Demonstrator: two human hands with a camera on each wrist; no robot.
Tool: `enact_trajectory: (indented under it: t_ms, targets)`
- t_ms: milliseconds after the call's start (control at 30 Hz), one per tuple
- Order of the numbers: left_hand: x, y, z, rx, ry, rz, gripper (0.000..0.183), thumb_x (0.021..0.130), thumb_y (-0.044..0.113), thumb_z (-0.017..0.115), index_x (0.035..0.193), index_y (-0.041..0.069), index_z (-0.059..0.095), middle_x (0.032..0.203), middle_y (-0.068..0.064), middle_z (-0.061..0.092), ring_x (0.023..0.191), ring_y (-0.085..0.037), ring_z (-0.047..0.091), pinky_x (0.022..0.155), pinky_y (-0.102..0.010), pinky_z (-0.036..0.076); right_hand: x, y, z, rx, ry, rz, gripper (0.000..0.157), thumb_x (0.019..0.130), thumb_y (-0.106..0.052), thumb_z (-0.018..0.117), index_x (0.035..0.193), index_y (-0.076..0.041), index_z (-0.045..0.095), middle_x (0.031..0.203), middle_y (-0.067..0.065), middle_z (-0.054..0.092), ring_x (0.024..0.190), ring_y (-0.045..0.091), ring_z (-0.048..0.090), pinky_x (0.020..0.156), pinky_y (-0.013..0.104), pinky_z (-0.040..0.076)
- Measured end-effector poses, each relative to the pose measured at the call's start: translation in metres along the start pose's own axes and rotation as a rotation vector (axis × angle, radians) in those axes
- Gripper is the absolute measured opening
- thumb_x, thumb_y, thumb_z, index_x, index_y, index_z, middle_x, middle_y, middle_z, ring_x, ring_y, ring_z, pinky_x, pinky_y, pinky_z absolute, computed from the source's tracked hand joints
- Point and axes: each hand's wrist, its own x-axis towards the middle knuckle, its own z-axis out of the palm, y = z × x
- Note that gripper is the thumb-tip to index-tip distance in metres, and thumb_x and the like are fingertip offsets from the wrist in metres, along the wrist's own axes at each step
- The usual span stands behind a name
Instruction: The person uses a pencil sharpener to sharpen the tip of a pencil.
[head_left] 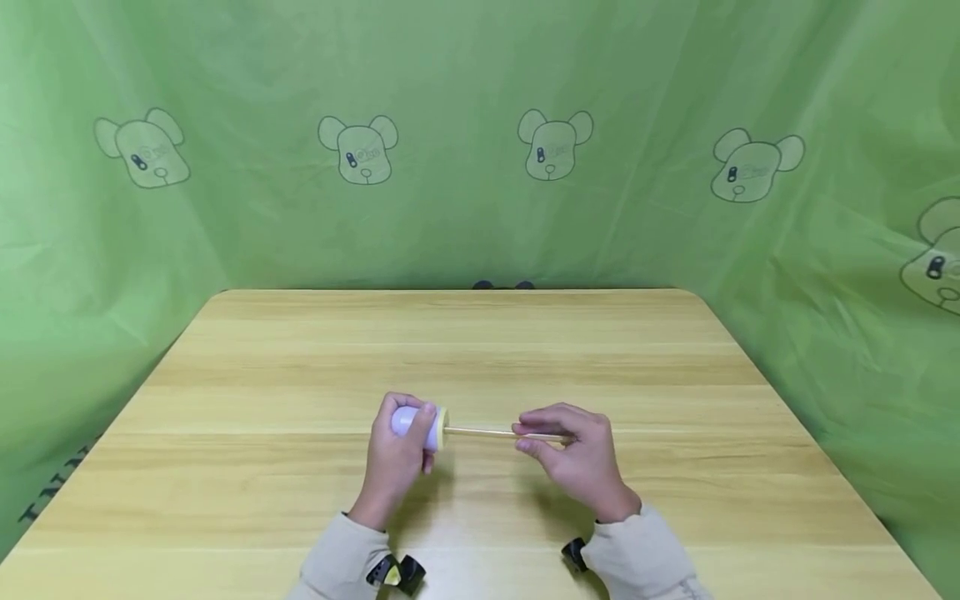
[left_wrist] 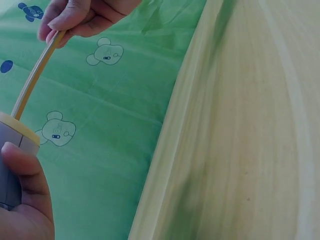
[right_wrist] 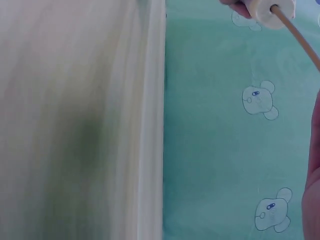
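My left hand (head_left: 395, 458) grips a small lavender pencil sharpener (head_left: 406, 420) with a cream end, held sideways over the table. Its thumb lies along the body, near the cream rim (left_wrist: 20, 129) in the left wrist view. A thin yellow pencil (head_left: 480, 432) runs straight out of the round hole in that cream face, the hole showing in the right wrist view. The pencil's far part is pinched between the thumb and fingers of my right hand (head_left: 581, 457). The tip inside the sharpener (right_wrist: 267, 11) is hidden.
Under both hands spreads a light wood-grain table (head_left: 480, 358). Green cloth (head_left: 450, 225) printed with bear heads hangs behind it and down both sides. Each sleeve cuff carries a small black device, such as the one at the left cuff (head_left: 397, 573).
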Motion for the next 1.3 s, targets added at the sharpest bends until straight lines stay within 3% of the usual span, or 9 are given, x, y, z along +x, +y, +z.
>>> enact_trajectory:
  t_ms: [133, 400, 533, 633, 767, 967, 1100, 1200, 1300]
  targets:
    - [0.0, 0.001, 0.0, 0.027, -0.012, 0.037, 0.023, 0.095, 0.015, 0.061, 0.103, 0.0, 0.046, 0.079, -0.016, 0.052, 0.046, -0.017, 0.049, 0.035, -0.031, 0.047, 0.001, -0.006, 0.0, -0.002, 0.058, 0.218, 0.024, 0.069, 0.013, 0.079, 0.09, 0.004, 0.07, 0.082, 0.015, 0.072, 0.075, 0.018, 0.071, 0.057, 0.024, 0.058]
    - [-0.001, 0.002, 0.003, 0.083, -0.011, 0.176, 0.023, 0.092, 0.012, 0.062, 0.102, -0.002, 0.046, 0.073, -0.014, 0.052, 0.047, -0.017, 0.051, 0.035, -0.026, 0.046, 0.011, -0.009, -0.005, 0.058, 0.047, 0.651, 0.015, 0.079, 0.005, 0.075, 0.091, 0.009, 0.066, 0.087, 0.016, 0.07, 0.08, 0.024, 0.069, 0.072, 0.034, 0.06]
    - [-0.001, 0.003, 0.004, 0.11, -0.007, 0.23, 0.022, 0.091, 0.01, 0.062, 0.101, -0.002, 0.047, 0.07, -0.013, 0.052, 0.047, -0.016, 0.052, 0.035, -0.026, 0.046, 0.014, -0.012, -0.005, 0.133, 0.072, 0.773, 0.01, 0.083, 0.005, 0.072, 0.085, 0.011, 0.064, 0.084, 0.019, 0.068, 0.07, 0.024, 0.068, 0.066, 0.032, 0.06]
    - [-0.001, 0.004, 0.003, 0.116, -0.01, 0.234, 0.022, 0.091, 0.01, 0.062, 0.1, -0.002, 0.047, 0.071, -0.013, 0.052, 0.048, -0.017, 0.052, 0.035, -0.026, 0.047, 0.014, -0.013, -0.006, 0.134, 0.064, 0.786, 0.01, 0.083, 0.004, 0.072, 0.082, 0.01, 0.065, 0.083, 0.017, 0.068, 0.064, 0.02, 0.065, 0.061, 0.029, 0.059]
    - [-0.001, 0.005, 0.001, 0.107, -0.012, 0.217, 0.022, 0.091, 0.011, 0.062, 0.101, -0.002, 0.047, 0.073, -0.013, 0.052, 0.048, -0.017, 0.052, 0.035, -0.027, 0.047, 0.01, -0.009, -0.007, 0.02, 0.007, 0.6, 0.012, 0.076, 0.003, 0.079, 0.082, 0.006, 0.069, 0.081, 0.013, 0.069, 0.069, 0.018, 0.065, 0.062, 0.03, 0.059]
    - [0.001, 0.004, -0.002, 0.088, -0.003, 0.206, 0.022, 0.091, 0.01, 0.062, 0.101, -0.003, 0.047, 0.071, -0.013, 0.052, 0.046, -0.016, 0.051, 0.033, -0.033, 0.047, 0.006, 0.004, -0.008, -0.2, -0.039, 0.051, 0.024, 0.064, 0.0, 0.088, 0.083, -0.004, 0.075, 0.087, 0.009, 0.069, 0.074, 0.016, 0.065, 0.065, 0.023, 0.057]
    - [0.0, 0.003, -0.003, 0.066, 0.0, 0.171, 0.024, 0.091, 0.01, 0.062, 0.102, -0.003, 0.046, 0.071, -0.012, 0.051, 0.045, -0.015, 0.05, 0.033, -0.037, 0.048, 0.006, 0.013, -0.006, -0.259, -0.012, -0.277, 0.019, 0.078, -0.018, 0.083, 0.075, -0.002, 0.073, 0.08, 0.01, 0.068, 0.067, 0.02, 0.066, 0.064, 0.018, 0.057]
    - [-0.001, 0.002, -0.003, 0.052, -0.003, 0.148, 0.024, 0.091, 0.011, 0.063, 0.102, -0.003, 0.046, 0.072, -0.012, 0.051, 0.045, -0.015, 0.05, 0.033, -0.034, 0.047, 0.005, 0.015, -0.005, -0.295, 0.009, -0.368, 0.034, 0.086, -0.031, 0.075, 0.073, 0.0, 0.072, 0.074, 0.01, 0.069, 0.061, 0.022, 0.067, 0.062, 0.02, 0.057]
    - [-0.002, 0.002, -0.002, 0.05, -0.006, 0.14, 0.025, 0.09, 0.011, 0.063, 0.102, -0.003, 0.046, 0.073, -0.012, 0.051, 0.047, -0.016, 0.05, 0.034, -0.029, 0.046, 0.005, 0.014, -0.005, -0.322, 0.001, -0.338, 0.022, 0.076, -0.02, 0.082, 0.073, -0.001, 0.072, 0.072, 0.01, 0.069, 0.059, 0.023, 0.067, 0.057, 0.02, 0.057]
